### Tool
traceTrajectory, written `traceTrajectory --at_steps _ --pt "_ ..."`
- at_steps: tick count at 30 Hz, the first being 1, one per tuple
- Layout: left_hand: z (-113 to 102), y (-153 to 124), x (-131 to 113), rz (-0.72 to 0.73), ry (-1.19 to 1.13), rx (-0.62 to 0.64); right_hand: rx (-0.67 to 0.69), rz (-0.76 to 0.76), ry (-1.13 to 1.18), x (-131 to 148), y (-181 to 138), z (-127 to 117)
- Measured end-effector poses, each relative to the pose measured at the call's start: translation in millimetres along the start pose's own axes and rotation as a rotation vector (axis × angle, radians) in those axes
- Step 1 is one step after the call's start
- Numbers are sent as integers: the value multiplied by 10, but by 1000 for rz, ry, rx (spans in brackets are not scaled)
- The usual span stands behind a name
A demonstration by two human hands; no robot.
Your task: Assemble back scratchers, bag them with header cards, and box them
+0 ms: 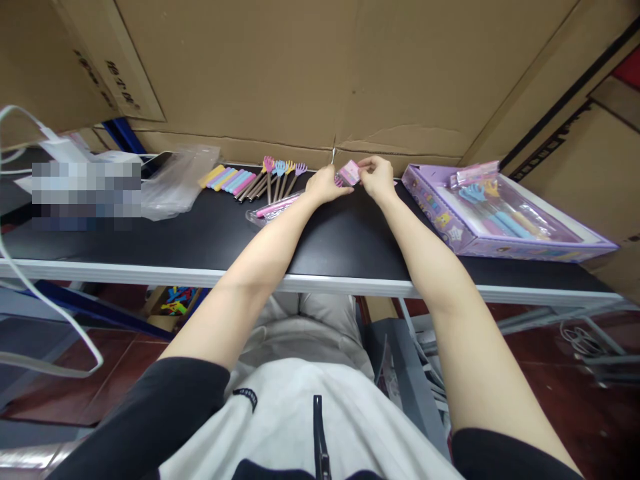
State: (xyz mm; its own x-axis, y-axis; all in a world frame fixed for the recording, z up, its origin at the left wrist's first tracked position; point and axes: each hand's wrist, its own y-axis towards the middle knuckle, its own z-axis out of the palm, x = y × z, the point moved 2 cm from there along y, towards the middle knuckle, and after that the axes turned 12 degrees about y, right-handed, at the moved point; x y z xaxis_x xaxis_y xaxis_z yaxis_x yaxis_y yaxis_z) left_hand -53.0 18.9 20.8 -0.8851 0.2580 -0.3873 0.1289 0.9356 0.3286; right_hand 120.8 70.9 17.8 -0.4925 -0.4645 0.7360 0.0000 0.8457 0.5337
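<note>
A pink back scratcher (273,207) lies in a clear plastic bag, slanting up to the right across the black table. My left hand (324,185) is closed over the upper part of that bag and hides much of it. At the bag's top end is a pink printed card (350,173), and my right hand (379,179) pinches its right edge between thumb and fingers. Left of my hands lie several loose back scratchers (277,175) with pink, blue, yellow and purple claw heads. Beside them is a row of pastel handle sleeves (229,180).
At the right, a purple display box (450,233) holds bagged back scratchers (505,210). Clear plastic bags (180,180) lie at the left, near a white cable (50,303). Cardboard (300,73) stands along the table's back edge. A box of colourful pieces (177,300) is below.
</note>
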Motion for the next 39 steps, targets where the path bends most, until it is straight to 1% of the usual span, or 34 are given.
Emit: traceTrajectory --at_steps 2,5,8,10,11,13,16,19,22,26,29,31,33,36,39 --pt "-47 55 29 -19 -71 53 -25 -53 -36 -6 9 -20" --pt "-139 106 113 -76 -139 192 -41 -131 -79 -16 13 -46" --pt "-225 80 206 -113 -220 317 -32 -183 -104 -15 9 -46" --pt "-269 32 250 -129 -300 348 -24 -224 -116 0 9 -35" --pt "-289 9 266 -140 -349 336 -22 -247 -122 10 11 -30" --pt "-338 -19 291 -185 -470 240 -30 -296 -138 34 21 -23" --pt "-427 3 339 -301 -709 8 -52 -356 -152 81 34 -8" --pt "-493 83 435 -412 -983 -187 -23 -340 -105 169 0 48" --pt "-485 159 578 -484 -1250 -328 90 -208 -15 339 -129 151" --pt "-393 199 735 -542 -1477 -459 327 70 141 639 -418 279" --pt "-360 194 781 -556 -1533 -545 515 245 250 805 -597 340" --pt "-368 180 798 -584 -1523 -601 594 304 295 862 -655 361" --pt "-387 167 814 -601 -1499 -654 615 327 338 882 -669 364" --pt "-399 163 847 -596 -1485 -696 643 349 391 882 -666 352" --pt "-369 178 906 -616 -1480 -752 707 356 398 877 -669 346"
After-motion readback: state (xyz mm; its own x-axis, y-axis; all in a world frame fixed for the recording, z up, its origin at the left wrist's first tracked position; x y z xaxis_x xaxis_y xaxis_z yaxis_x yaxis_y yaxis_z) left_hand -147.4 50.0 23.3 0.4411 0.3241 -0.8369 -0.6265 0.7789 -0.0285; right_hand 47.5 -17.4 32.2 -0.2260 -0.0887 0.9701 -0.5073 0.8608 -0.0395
